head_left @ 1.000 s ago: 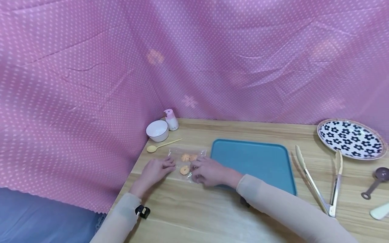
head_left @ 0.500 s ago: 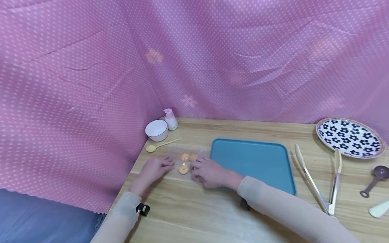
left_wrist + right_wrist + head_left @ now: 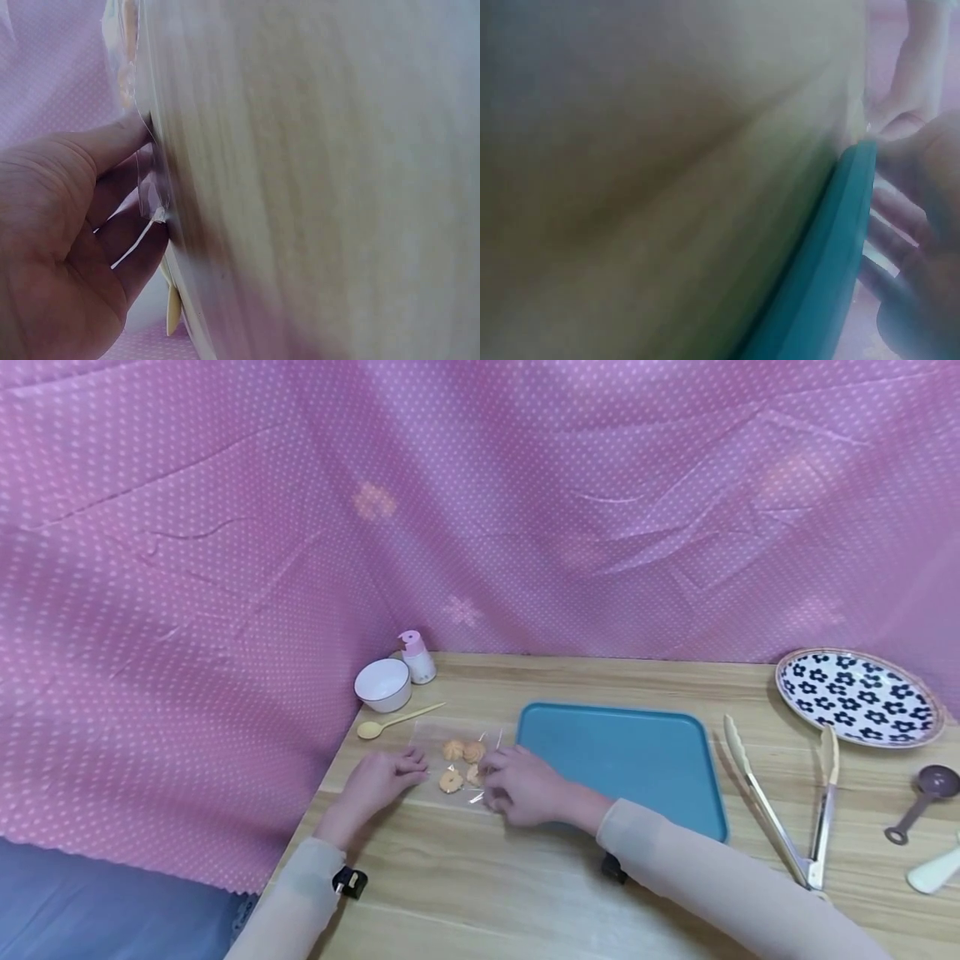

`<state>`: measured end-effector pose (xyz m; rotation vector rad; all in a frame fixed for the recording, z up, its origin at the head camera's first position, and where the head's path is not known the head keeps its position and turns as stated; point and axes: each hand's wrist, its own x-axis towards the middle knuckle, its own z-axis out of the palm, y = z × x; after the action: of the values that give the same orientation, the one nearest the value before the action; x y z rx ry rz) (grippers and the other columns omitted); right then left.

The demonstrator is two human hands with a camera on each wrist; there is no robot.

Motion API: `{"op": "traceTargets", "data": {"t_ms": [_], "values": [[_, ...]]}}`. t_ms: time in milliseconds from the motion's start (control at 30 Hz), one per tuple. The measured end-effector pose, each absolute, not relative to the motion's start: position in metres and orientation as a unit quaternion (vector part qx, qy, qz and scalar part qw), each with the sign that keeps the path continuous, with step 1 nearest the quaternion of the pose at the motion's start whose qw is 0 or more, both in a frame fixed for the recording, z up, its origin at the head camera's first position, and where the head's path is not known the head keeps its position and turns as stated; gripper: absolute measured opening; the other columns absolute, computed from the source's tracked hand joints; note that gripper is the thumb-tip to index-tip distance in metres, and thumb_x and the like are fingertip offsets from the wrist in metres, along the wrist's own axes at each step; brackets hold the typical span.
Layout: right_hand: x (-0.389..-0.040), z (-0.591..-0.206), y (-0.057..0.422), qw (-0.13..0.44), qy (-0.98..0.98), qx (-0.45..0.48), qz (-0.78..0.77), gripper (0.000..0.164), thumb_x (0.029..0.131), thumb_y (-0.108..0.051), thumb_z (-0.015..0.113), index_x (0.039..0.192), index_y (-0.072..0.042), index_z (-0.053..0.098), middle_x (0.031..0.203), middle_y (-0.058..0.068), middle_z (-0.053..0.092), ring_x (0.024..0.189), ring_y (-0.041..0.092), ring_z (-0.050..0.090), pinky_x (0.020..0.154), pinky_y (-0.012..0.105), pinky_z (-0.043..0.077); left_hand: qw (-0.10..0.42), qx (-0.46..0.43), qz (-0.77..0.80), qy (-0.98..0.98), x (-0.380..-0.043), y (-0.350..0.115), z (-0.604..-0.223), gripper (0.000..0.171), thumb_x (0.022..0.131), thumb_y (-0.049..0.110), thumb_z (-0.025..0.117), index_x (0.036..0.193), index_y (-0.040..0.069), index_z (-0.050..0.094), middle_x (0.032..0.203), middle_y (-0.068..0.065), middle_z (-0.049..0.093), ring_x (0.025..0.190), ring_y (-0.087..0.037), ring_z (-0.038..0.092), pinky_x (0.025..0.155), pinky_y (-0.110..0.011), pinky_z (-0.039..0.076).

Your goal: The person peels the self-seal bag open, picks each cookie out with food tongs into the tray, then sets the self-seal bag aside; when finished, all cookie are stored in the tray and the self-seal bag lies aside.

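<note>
A clear plastic bag [image 3: 429,739] lies flat on the table with several cookies [image 3: 452,779] in it, one ring-shaped. My left hand [image 3: 382,779] is at the bag's left edge; in the left wrist view its thumb and fingers pinch the film. My right hand [image 3: 528,787] is at the bag's right edge, beside a cookie, with loosely bent fingers. In the right wrist view its fingers [image 3: 889,238] are spread apart next to the blue tray [image 3: 810,285], and I see nothing between them.
A yellow spoon [image 3: 371,729], a white bowl [image 3: 384,687] and a pink-topped pump bottle [image 3: 417,658] stand behind the bag. Right of the tray [image 3: 622,760] lie tongs [image 3: 813,868], a flower-patterned plate [image 3: 858,697], a brown measuring spoon [image 3: 922,793] and a pale green handle [image 3: 933,872].
My right hand has shifted slightly right, and another cookie now shows beside its fingers. My left hand stays at the bag's left edge.
</note>
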<state>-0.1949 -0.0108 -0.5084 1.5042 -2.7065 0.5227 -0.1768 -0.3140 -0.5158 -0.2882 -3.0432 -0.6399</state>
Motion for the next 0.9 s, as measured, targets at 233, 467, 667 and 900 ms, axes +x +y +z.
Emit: {"op": "traceTargets", "data": {"t_ms": [233,467,667,900], "values": [[-0.208,-0.505,-0.012,0.025,-0.840,0.521,0.151,0.013,0.087,-0.025,0.072,0.098,-0.031,0.073,0.129,-0.007,0.067,0.127,0.016,0.056,0.114,0.043,0.044,-0.003,-0.078,-0.209,-0.975,-0.179,-0.314,-0.516,0.026,0.089,0.038,0.077,0.111,0.026,0.077,0.134,0.002,0.068,0.134,-0.021,0.061,0.119,-0.050,0.043],[-0.221,-0.500,-0.015,0.026,-0.834,0.535,0.135,0.014,0.090,-0.020,0.073,0.100,-0.029,0.077,0.129,-0.006,0.069,0.125,0.017,0.058,0.108,0.041,0.047,-0.004,-0.076,-0.220,-0.973,-0.180,-0.312,-0.517,0.028,0.088,0.040,0.077,0.112,0.026,0.077,0.134,0.002,0.068,0.135,-0.022,0.061,0.119,-0.051,0.042],[-0.225,-0.504,-0.018,0.026,-0.837,0.533,0.123,0.009,0.090,-0.023,0.074,0.094,-0.031,0.077,0.129,-0.009,0.069,0.125,0.015,0.057,0.105,0.037,0.046,-0.004,-0.082,-0.212,-0.974,-0.178,-0.312,-0.517,0.027,0.089,0.040,0.076,0.113,0.027,0.077,0.136,0.002,0.067,0.135,-0.023,0.061,0.119,-0.051,0.042],[-0.227,-0.507,-0.015,0.049,-0.835,0.532,0.130,0.005,0.089,-0.026,0.076,0.092,-0.030,0.077,0.127,-0.008,0.069,0.124,0.016,0.058,0.105,0.037,0.047,-0.003,-0.082,-0.211,-0.974,-0.176,-0.313,-0.516,0.028,0.090,0.039,0.075,0.114,0.026,0.077,0.135,0.000,0.068,0.135,-0.023,0.060,0.119,-0.051,0.042]]}}
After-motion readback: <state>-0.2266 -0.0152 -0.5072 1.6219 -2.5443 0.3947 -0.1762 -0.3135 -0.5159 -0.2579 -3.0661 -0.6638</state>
